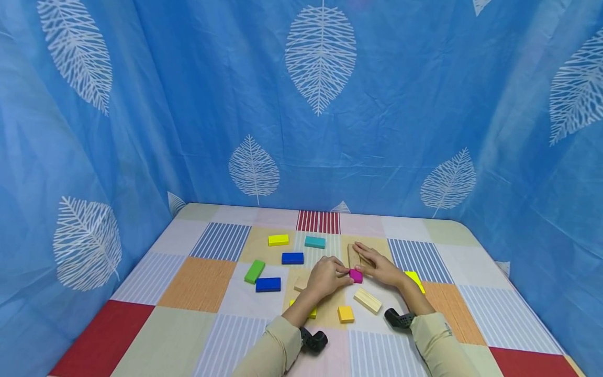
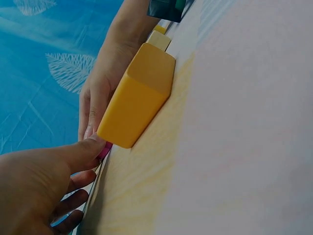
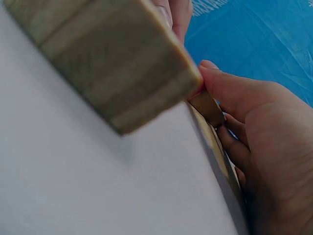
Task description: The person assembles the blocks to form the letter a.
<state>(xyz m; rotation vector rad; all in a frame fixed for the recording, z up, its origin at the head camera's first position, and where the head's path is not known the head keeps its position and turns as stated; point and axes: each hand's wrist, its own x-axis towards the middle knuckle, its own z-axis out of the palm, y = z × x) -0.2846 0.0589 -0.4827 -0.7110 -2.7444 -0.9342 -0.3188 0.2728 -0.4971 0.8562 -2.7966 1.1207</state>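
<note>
A small magenta block (image 1: 355, 276) sits at the near end of a long wooden block (image 1: 353, 256), right of the table's middle. My left hand (image 1: 326, 277) reaches it from the left and pinches it by its side with thumb and fingertip; the left wrist view shows only a sliver of magenta at the thumb. From the right, my right hand (image 1: 380, 269) holds the wooden block, fingers at its far end and thumb near the magenta piece. A ridged light-wood block (image 1: 368, 301) and an orange block (image 1: 346, 314) lie just nearer.
Left of the hands lie two blue blocks (image 1: 268, 285), a green block (image 1: 255, 272), a yellow block (image 1: 278, 240) and a teal block (image 1: 315, 242). Another yellow block (image 1: 415, 281) is beside the right wrist. The left forearm partly covers a pale wooden block (image 1: 300, 284) and a yellow one.
</note>
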